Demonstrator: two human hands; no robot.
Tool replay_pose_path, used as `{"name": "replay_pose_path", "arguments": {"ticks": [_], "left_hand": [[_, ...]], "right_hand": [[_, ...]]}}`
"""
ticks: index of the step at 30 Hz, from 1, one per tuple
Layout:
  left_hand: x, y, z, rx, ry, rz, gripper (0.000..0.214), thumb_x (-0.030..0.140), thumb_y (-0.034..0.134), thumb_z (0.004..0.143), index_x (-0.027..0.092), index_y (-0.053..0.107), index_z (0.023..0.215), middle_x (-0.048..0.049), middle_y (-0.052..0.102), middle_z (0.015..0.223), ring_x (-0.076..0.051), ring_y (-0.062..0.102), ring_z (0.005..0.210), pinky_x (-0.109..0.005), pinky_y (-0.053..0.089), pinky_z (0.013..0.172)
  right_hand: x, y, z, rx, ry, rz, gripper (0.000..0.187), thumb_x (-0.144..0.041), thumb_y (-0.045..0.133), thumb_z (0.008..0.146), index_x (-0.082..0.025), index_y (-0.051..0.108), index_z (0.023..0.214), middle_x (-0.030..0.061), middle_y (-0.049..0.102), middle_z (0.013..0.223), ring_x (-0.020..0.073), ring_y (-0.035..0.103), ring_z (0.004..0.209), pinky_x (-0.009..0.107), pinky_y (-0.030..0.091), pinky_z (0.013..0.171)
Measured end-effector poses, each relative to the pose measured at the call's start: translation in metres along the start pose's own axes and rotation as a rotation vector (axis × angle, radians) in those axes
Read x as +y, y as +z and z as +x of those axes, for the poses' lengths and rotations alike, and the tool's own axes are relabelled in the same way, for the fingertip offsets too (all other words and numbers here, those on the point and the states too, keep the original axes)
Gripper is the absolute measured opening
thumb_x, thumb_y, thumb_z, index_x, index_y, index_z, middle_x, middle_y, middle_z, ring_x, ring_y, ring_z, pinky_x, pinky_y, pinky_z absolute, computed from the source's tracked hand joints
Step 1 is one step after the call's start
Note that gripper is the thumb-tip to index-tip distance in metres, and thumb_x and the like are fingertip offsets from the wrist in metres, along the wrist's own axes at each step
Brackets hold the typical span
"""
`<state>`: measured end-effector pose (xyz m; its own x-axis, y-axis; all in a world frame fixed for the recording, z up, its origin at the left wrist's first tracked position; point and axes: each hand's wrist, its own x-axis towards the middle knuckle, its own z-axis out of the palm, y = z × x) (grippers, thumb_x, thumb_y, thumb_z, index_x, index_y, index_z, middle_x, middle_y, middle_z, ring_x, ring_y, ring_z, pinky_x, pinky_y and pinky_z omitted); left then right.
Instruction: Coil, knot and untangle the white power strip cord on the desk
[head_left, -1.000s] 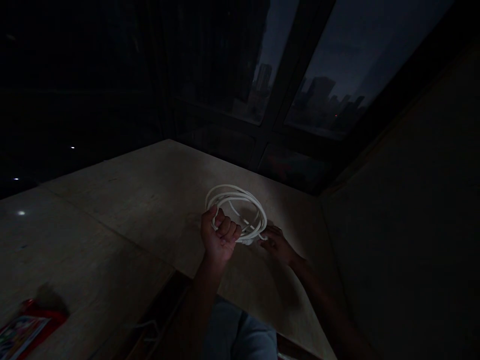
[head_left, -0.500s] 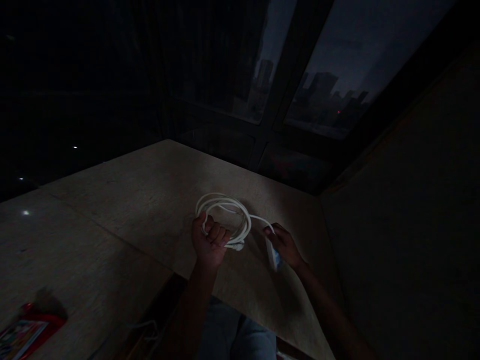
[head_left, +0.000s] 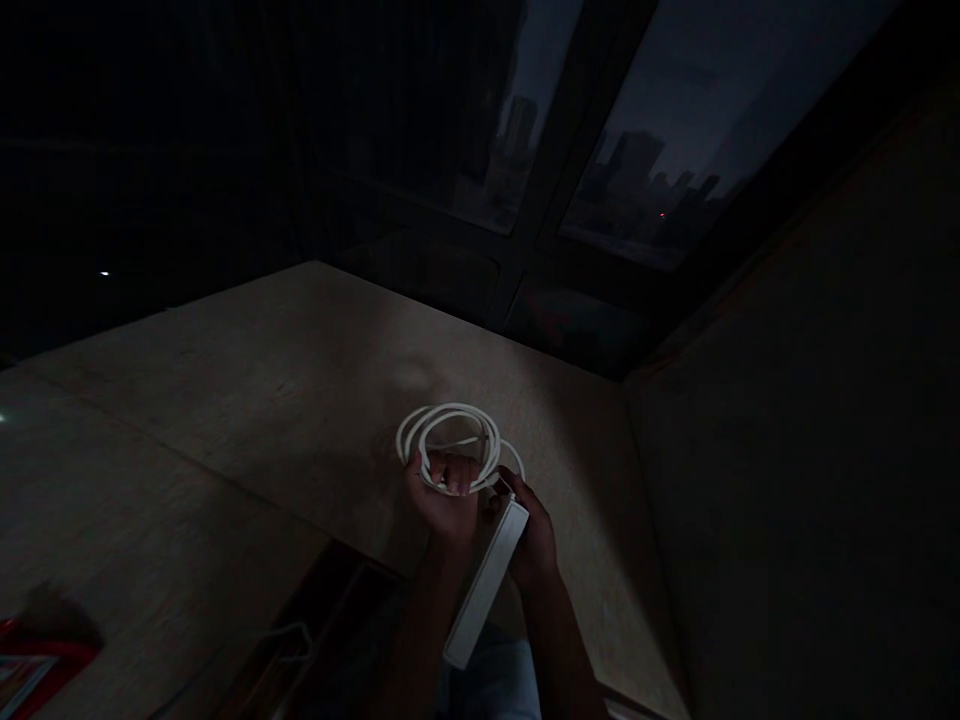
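Observation:
A white cable [head_left: 459,408] is wound in several loops. My left hand [head_left: 446,505] is closed around the lower part of the coil, fingers wrapped over it. From the coil, one strand curves right to the end of a long white power strip [head_left: 487,585]. My right hand [head_left: 534,540] grips that strip near its upper end, close beside my left hand. The strip hangs tilted, its lower end toward my lap, with a narrow plain side facing me. Its socket face is hidden. Darkness blurs the spot where the right fingers meet the cable.
Under my hands spreads a pale stone-like tabletop [head_left: 225,370] with a seam. A red item with a printed panel [head_left: 52,665] lies at the lower left. Near an open dark drawer or gap is a thin pale wire [head_left: 296,635]. Dark windows [head_left: 517,230] and a wall [head_left: 787,450] border the table.
My right hand has moved left with the power strip, right up beside my left hand. The strip has turned, showing its long narrow side. The coil stays in my left hand.

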<state>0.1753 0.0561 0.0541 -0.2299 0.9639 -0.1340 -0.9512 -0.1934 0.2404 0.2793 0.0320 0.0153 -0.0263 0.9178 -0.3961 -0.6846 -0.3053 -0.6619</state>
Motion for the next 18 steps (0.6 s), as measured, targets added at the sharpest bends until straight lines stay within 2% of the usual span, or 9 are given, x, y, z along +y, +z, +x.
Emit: {"name": "replay_pose_path", "arguments": {"ticks": [2,6,9,13,16,18], "left_hand": [[-0.006,-0.004,0.000,0.039,-0.004,0.038,0.058,0.048,0.053,0.087,0.019,0.023,0.048,0.0045,0.030,0.040,-0.008,0.034,0.041,-0.026,0.041,0.054],[-0.018,-0.013,0.000,0.098,-0.008,0.079,0.067,0.062,0.063,0.080,0.018,0.023,0.049,0.0038,0.039,0.049,-0.009,0.044,0.051,-0.025,0.046,0.059],[-0.025,-0.016,0.002,0.107,-0.021,0.094,0.068,0.069,0.064,0.075,0.018,0.027,0.050,0.0031,0.047,0.054,-0.011,0.050,0.056,-0.027,0.049,0.061],[-0.037,-0.020,0.004,0.205,-0.084,0.069,0.059,0.069,0.067,0.072,0.018,0.042,0.053,0.0030,0.054,0.059,-0.012,0.056,0.058,-0.028,0.051,0.063],[-0.049,-0.027,0.001,0.279,-0.122,0.139,0.052,0.069,0.064,0.075,0.018,0.057,0.063,0.0010,0.062,0.065,-0.015,0.062,0.063,-0.029,0.052,0.068],[-0.055,-0.035,-0.004,0.274,-0.159,0.246,0.051,0.068,0.062,0.076,0.018,0.063,0.069,-0.0019,0.067,0.072,-0.017,0.066,0.070,-0.030,0.052,0.074]], "right_hand": [[-0.004,0.002,0.001,-0.055,0.007,-0.063,0.029,-0.039,0.077,0.071,-0.021,0.070,0.093,-0.0004,0.071,0.084,0.0129,0.063,0.061,0.025,0.052,0.058],[-0.009,0.006,0.003,-0.104,0.084,-0.135,0.032,-0.045,0.077,0.071,-0.020,0.071,0.090,0.0040,0.074,0.083,0.0235,0.070,0.078,0.033,0.056,0.067],[-0.006,0.002,0.006,-0.147,0.160,-0.130,0.037,-0.049,0.074,0.074,-0.019,0.070,0.096,0.0054,0.075,0.084,0.0252,0.072,0.085,0.035,0.057,0.071],[-0.003,-0.009,0.007,-0.199,0.240,-0.140,0.050,-0.063,0.069,0.074,-0.018,0.070,0.096,0.0076,0.076,0.083,0.0274,0.073,0.090,0.038,0.057,0.075],[-0.007,-0.012,0.008,-0.181,0.137,-0.128,0.048,-0.058,0.074,0.072,-0.018,0.070,0.099,0.0080,0.076,0.086,0.0282,0.072,0.094,0.039,0.057,0.079],[-0.013,-0.013,0.009,-0.142,0.052,-0.127,0.043,-0.051,0.078,0.070,-0.018,0.071,0.098,0.0079,0.076,0.088,0.0285,0.071,0.094,0.039,0.056,0.081]]}}
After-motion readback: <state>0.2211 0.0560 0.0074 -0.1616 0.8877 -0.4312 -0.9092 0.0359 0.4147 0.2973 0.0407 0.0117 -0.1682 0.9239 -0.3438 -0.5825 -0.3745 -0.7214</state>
